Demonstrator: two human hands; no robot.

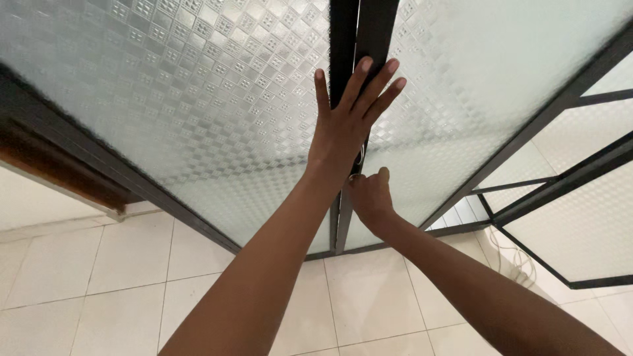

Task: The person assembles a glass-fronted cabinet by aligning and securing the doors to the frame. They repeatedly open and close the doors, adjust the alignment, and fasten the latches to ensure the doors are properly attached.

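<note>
A frosted patterned glass double door [198,99] with black metal frames fills the upper view. My left hand [349,112] lies flat with fingers spread against the black centre stiles [359,33] where the two leaves meet. Just below it, my right hand [369,198] is curled at the same seam, its fingers closed around something small by the frame; what it grips is hidden behind the hand. A thin wire or key ring shows between the two hands.
Cream floor tiles [132,283] lie below the door. A second glass panel with black frame [580,217] stands angled at the right, with a pale cord [517,260] on the floor beside it. A brown wooden edge [59,165] sits at the left.
</note>
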